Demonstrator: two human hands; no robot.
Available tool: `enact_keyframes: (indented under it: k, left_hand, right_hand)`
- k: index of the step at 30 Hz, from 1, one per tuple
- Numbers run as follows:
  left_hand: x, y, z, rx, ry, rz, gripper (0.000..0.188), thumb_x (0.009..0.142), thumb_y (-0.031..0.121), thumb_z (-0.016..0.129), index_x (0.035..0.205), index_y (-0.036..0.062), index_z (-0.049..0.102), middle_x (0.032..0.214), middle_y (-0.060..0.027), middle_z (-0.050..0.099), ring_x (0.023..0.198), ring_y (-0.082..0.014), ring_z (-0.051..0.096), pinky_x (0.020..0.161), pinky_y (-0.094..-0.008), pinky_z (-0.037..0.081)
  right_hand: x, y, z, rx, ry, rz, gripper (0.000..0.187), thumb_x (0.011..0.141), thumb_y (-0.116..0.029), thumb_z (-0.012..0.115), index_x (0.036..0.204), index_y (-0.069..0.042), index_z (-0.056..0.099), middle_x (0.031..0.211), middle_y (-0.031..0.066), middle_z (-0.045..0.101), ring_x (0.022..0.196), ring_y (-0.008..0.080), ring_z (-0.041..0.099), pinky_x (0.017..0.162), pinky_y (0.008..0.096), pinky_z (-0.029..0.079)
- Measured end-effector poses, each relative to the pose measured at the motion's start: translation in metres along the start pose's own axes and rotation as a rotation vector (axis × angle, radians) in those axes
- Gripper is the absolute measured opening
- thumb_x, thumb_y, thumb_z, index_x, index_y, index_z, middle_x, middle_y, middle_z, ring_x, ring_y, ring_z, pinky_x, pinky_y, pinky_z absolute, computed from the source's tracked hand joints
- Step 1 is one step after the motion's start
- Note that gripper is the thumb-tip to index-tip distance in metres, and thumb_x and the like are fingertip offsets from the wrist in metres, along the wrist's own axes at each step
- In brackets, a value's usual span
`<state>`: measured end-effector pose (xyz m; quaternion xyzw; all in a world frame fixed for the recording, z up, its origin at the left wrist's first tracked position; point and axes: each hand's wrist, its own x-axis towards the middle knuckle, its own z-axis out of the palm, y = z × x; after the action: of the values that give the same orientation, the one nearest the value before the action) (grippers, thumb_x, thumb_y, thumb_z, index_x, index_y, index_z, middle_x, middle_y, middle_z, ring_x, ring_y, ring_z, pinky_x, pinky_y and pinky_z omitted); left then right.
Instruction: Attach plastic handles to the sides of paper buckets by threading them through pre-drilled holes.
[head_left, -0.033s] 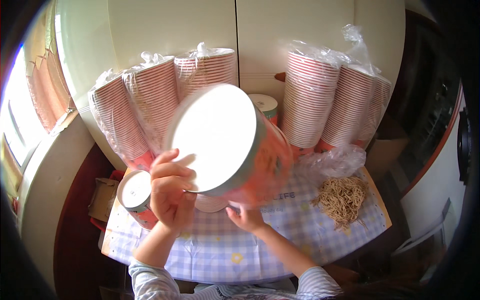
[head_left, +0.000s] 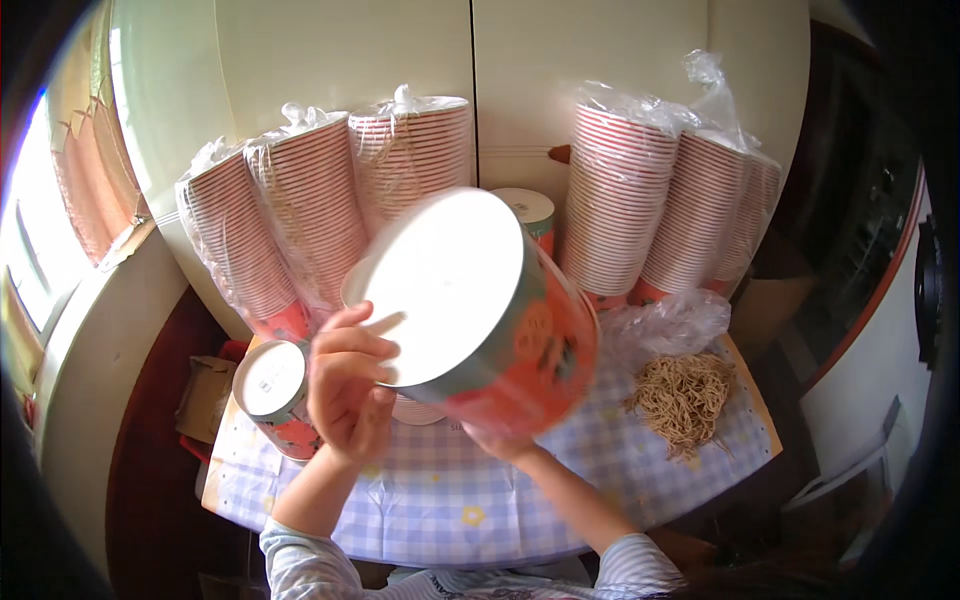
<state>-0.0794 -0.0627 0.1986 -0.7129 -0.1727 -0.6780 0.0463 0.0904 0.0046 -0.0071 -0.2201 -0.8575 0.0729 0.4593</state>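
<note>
1) A large red and green paper tub (head_left: 480, 300) is above the middle of the table, tilted, its white base facing up and toward the near left

2) The left hand (head_left: 348, 385) pinches the near-left edge of that base, fingertips on the white, thumb below

3) The right hand (head_left: 500, 442) is at the tub's near underside; its fingers are mostly hidden, so I cannot tell whether they grip

4) To the left, just beside the left hand, a similar upended tub (head_left: 272, 382) stands on the blue checked cloth (head_left: 420, 510)

5) On the right lies a tangled tan heap of strands (head_left: 683, 400), near crumpled clear plastic (head_left: 670, 322)

6) Bagged tub stacks (head_left: 620, 190) stand far left and far right
</note>
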Motion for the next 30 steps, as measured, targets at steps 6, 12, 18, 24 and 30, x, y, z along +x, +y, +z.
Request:
enact_keyframes:
  k: [6, 12, 18, 24, 30]
  left_hand:
    - [-0.076, -0.034, 0.046, -1.056, 0.188, -1.002, 0.007, 0.093, 0.013, 0.042, 0.097, 0.0071, 0.044, 0.103, -0.0062, 0.05, 0.1, -0.0147, 0.048, 0.083, -0.029, 0.042]
    - [-0.153, -0.079, 0.079, -0.933, 0.148, -1.444, 0.039, 0.093, 0.024, 0.041, 0.128, 0.0084, 0.031, 0.123, -0.0066, 0.044, 0.111, -0.019, 0.046, 0.086, -0.0398, 0.043]
    - [-0.188, -0.08, 0.103, -0.67, -0.04, -1.455, 0.055, 0.094, 0.024, 0.043, 0.138, 0.003, 0.018, 0.137, -0.0114, 0.029, 0.12, -0.0211, 0.038, 0.098, -0.0324, 0.035]
    - [-0.218, -0.076, 0.106, -0.847, -0.116, -1.395, 0.043, 0.093, 0.013, 0.042, 0.131, -0.0004, 0.03, 0.127, -0.0108, 0.042, 0.115, -0.018, 0.043, 0.095, -0.0308, 0.037]
    - [-0.226, -0.079, 0.108, -0.569, -0.236, -1.275, 0.033, 0.088, 0.006, 0.049, 0.12, -0.0013, 0.041, 0.106, -0.0058, 0.056, 0.096, -0.0129, 0.055, 0.083, -0.0257, 0.044]
  right_hand:
    - [-0.088, 0.089, -0.02, 0.916, 0.29, 0.667, 0.053, 0.086, -0.029, 0.054, 0.129, -0.006, 0.035, 0.13, 0.0071, 0.04, 0.117, 0.0226, 0.04, 0.096, 0.0396, 0.035]
    - [-0.067, 0.051, -0.071, 1.107, 0.429, 0.979, 0.048, 0.086, -0.027, 0.05, 0.126, -0.003, 0.039, 0.121, 0.0063, 0.048, 0.113, 0.0179, 0.044, 0.096, 0.0335, 0.033]
    - [-0.081, 0.065, -0.081, 0.731, 0.664, 0.929, 0.04, 0.086, -0.021, 0.045, 0.117, 0.003, 0.046, 0.113, 0.0086, 0.052, 0.104, 0.018, 0.047, 0.089, 0.031, 0.036]
    - [-0.078, 0.057, -0.083, 0.516, 0.561, 0.99, 0.04, 0.087, -0.022, 0.043, 0.116, 0.005, 0.047, 0.113, 0.0103, 0.053, 0.104, 0.0194, 0.048, 0.09, 0.0323, 0.036]
    - [-0.089, 0.06, -0.072, 0.423, 0.489, 0.923, 0.038, 0.089, -0.021, 0.042, 0.118, 0.004, 0.045, 0.112, 0.0125, 0.053, 0.103, 0.021, 0.049, 0.089, 0.0322, 0.037]
